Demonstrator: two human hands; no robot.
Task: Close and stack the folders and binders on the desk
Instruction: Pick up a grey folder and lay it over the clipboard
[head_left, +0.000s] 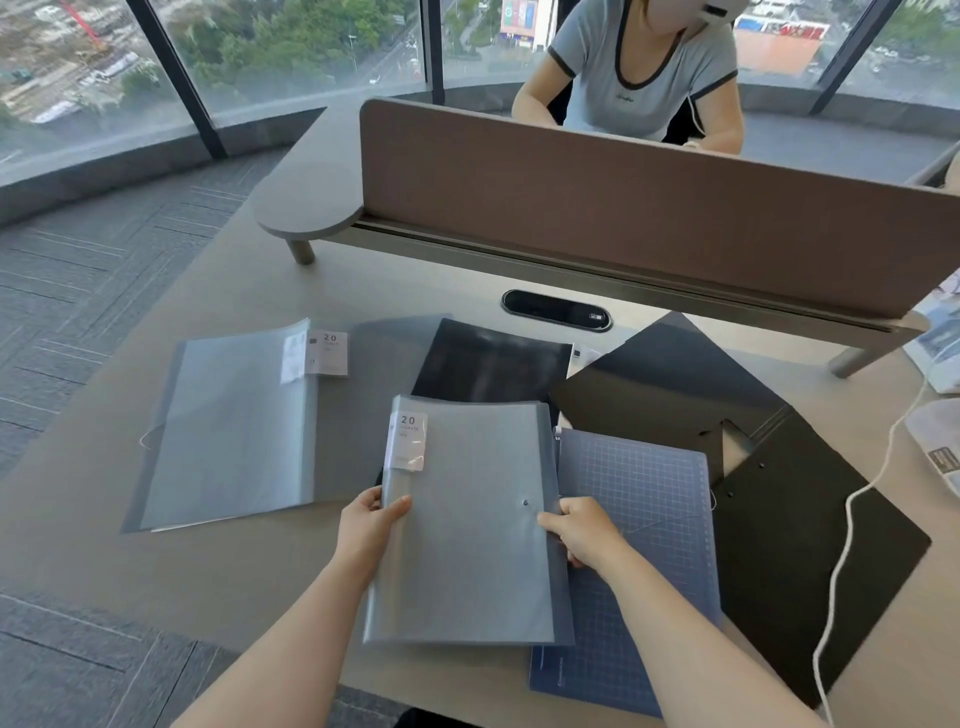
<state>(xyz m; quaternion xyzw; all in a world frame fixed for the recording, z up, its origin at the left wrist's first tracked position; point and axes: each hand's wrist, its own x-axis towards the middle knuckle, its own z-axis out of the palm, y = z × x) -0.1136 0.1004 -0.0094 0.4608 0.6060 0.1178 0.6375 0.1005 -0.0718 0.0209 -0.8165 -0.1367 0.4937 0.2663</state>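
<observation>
I hold a closed, translucent grey folder (467, 525) labelled "20" above the desk's near edge. My left hand (370, 525) grips its left edge and my right hand (579, 530) grips its right edge near the snap button. Under its right side lies a blue gridded folder (644, 525). To the left, a second translucent grey folder (234, 426) lies spread open flat. A black folder (493, 364) lies behind the held one. A large black binder (769, 478) lies open at the right.
A brown divider panel (623, 218) stands across the back of the desk (223, 582), with a person seated behind it. A white cable (852, 551) runs over the black binder. Papers (935, 343) sit at the right edge. A black cable port (556, 310) is set in the desk.
</observation>
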